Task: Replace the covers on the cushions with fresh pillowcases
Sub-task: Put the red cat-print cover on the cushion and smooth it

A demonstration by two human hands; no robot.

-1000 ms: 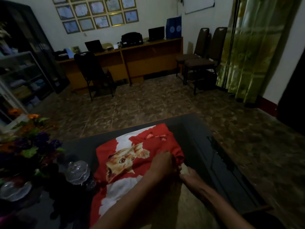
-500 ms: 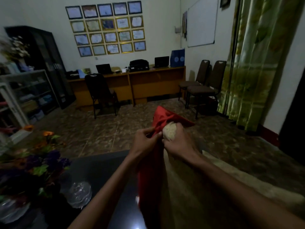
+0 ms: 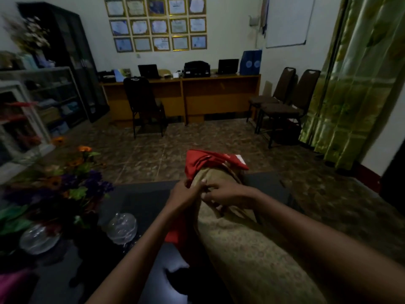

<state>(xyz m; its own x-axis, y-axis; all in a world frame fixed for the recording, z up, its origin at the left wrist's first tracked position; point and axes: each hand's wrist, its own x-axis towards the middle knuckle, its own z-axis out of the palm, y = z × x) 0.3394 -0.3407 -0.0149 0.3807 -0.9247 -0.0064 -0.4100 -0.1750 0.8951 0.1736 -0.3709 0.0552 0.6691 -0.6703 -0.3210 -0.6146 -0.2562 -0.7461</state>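
While the left hand [image 3: 183, 195] pinches the red cover [image 3: 205, 162] bunched over the cushion's [image 3: 245, 244] far end above the dark table [image 3: 140, 207], the right hand [image 3: 225, 194] grips the cushion itself — soft, light, floppy cloth, probably best taken by its open hem.

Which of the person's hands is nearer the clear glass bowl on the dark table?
Left. The left hand grips red cloth just up-right of the clear glass bowl; the right hand lies beyond it.
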